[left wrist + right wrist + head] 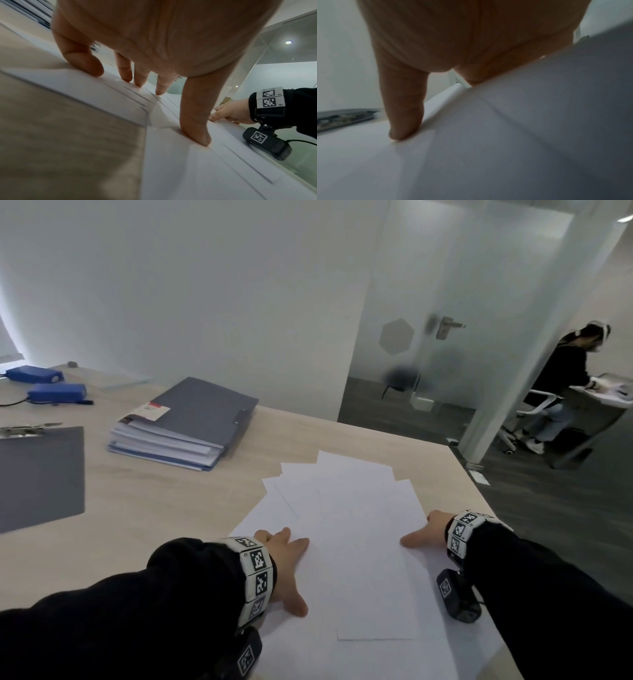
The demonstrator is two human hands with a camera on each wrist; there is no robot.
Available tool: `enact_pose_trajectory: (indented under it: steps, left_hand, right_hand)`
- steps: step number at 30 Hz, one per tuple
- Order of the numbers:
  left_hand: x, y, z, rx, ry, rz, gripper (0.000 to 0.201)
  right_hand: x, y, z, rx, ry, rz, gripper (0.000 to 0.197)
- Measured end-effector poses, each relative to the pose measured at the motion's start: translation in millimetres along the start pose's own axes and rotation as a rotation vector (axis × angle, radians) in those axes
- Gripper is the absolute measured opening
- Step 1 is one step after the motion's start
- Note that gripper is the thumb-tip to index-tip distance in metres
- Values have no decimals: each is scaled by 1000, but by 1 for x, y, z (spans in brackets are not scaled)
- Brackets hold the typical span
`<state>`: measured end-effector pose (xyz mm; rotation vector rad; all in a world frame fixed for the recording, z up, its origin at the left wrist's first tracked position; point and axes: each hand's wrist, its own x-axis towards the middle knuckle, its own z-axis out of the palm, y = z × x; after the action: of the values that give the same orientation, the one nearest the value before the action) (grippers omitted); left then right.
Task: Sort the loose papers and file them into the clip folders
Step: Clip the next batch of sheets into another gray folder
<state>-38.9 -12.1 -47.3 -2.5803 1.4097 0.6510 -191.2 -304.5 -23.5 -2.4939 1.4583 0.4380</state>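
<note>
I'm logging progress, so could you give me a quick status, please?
Left hand and right hand flat on loose papers. Papers fanned, unfiled. Folders closed, nothing obstructing.

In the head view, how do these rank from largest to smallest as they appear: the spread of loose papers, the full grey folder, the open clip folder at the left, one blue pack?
1. Loose papers, nearest the camera.
2. Full grey folder.
3. Open clip folder, though the frame cuts it off, so places two and three are unsure.
4. Blue pack, farthest and smallest.
</note>
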Motion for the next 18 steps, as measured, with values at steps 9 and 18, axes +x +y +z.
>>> enact_pose_trajectory:
  steps: [9,18]
  left_hand:
    - [-8,5,-1,-16,42,-30,117]
    - [-8,5,-3,-17,55,-29,114]
  right_hand:
    - [-26,-10,-1,419,-167,-139,46]
    - [-47,-6,14,434,-240,-216,51]
